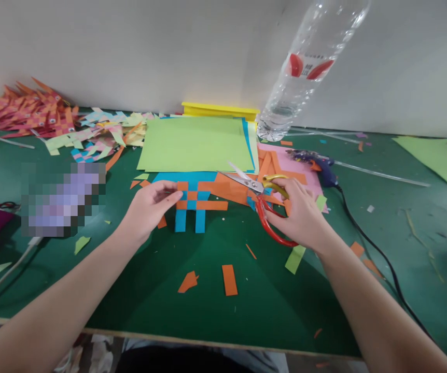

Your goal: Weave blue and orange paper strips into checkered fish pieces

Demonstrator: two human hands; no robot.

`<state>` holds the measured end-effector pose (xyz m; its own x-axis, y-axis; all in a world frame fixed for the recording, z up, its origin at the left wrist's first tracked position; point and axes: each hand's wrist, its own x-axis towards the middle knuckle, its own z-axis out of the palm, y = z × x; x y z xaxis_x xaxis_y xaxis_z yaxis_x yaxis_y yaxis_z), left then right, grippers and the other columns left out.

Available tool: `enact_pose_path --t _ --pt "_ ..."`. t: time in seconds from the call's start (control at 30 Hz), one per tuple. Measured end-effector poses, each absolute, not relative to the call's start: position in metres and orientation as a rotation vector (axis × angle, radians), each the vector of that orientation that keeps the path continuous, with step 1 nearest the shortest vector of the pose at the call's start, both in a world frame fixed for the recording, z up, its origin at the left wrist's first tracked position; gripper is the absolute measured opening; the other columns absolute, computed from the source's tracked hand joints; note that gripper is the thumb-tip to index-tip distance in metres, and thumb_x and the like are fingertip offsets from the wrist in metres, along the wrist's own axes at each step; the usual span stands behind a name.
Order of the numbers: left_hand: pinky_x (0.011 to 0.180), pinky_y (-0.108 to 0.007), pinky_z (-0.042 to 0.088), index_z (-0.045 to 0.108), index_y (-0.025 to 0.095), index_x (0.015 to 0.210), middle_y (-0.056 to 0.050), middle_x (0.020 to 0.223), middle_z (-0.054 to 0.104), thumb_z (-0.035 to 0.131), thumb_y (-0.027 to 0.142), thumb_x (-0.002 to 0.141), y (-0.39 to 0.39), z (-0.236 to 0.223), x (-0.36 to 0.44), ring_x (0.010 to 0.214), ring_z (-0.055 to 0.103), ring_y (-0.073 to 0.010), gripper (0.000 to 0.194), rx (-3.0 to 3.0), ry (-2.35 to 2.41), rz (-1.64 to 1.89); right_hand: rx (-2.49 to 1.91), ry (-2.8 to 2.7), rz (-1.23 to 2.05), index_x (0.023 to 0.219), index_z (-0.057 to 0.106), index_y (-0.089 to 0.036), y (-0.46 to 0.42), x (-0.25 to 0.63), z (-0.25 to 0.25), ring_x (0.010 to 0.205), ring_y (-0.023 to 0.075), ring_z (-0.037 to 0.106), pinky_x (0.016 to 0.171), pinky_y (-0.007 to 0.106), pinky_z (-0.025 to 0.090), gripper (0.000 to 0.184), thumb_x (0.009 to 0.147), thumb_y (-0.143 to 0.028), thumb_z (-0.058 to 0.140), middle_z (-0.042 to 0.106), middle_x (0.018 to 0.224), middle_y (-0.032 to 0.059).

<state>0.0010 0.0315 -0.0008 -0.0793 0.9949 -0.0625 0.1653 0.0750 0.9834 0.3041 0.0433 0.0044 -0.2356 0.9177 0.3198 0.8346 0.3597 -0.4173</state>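
Observation:
My left hand [148, 207] pinches the left edge of a small woven paper piece [192, 196] between thumb and fingers. Orange and blue strips cross in a checked pattern, with two orange ends pointing right and two blue ends hanging down. Held in my right hand [299, 212] is a pair of scissors [254, 184] with one yellow and one red handle loop. The blades are parted and point up and left, a little apart from the woven piece. Orange paper [231, 189] lies beneath the blades.
Behind my hands lies a stack of green sheets [196, 145]. A clear water bottle [305, 72] stands at the back. To the right is a glue gun [324, 168] with a black cord. Orange scraps [229, 280] lie in front; woven red-orange pieces [32, 111] are piled back left.

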Motion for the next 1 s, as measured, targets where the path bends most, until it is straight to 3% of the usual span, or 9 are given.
enact_pose_path --t 0.23,0.47,0.73,1.0 --pt "0.091 -0.036 0.052 0.066 0.016 0.087 -0.003 0.091 0.069 0.076 0.026 0.072 0.038 -0.005 0.003 0.088 0.066 -0.0168 0.02 0.871 1.231 1.322 -1.496 -2.059 0.471 0.117 0.055 -0.019 0.047 0.309 0.008 0.108 0.0315 0.061 0.091 0.052 0.048 0.047 0.074 -0.039 0.061 0.064 0.117 0.0141" --pt "0.087 -0.033 0.053 0.062 0.017 0.081 0.0 0.087 0.067 0.074 0.024 0.074 0.038 -0.004 0.004 0.082 0.065 -0.0134 0.015 0.824 1.127 1.327 -1.45 -2.041 0.705 0.118 0.059 -0.018 0.046 0.307 0.011 0.109 0.0289 0.062 0.096 0.049 0.05 0.048 0.074 -0.038 0.063 0.065 0.118 0.0123" --pt "0.088 -0.034 0.053 0.062 0.018 0.083 -0.001 0.09 0.068 0.076 0.029 0.074 0.035 -0.007 0.007 0.086 0.066 -0.0155 0.02 0.912 1.148 1.248 -1.442 -2.029 0.832 0.119 0.061 -0.019 0.043 0.306 0.014 0.108 0.0283 0.064 0.1 0.051 0.048 0.052 0.071 -0.039 0.07 0.067 0.117 0.0106" --pt "0.088 -0.036 0.053 0.061 0.018 0.082 -0.002 0.09 0.069 0.075 0.031 0.074 0.033 -0.005 0.009 0.086 0.066 -0.017 0.021 0.954 1.18 1.201 -1.473 -2.044 0.888 0.114 0.064 -0.02 0.042 0.304 0.02 0.096 0.0275 0.068 0.087 0.048 0.054 0.044 0.075 -0.039 0.067 0.072 0.105 0.0087"
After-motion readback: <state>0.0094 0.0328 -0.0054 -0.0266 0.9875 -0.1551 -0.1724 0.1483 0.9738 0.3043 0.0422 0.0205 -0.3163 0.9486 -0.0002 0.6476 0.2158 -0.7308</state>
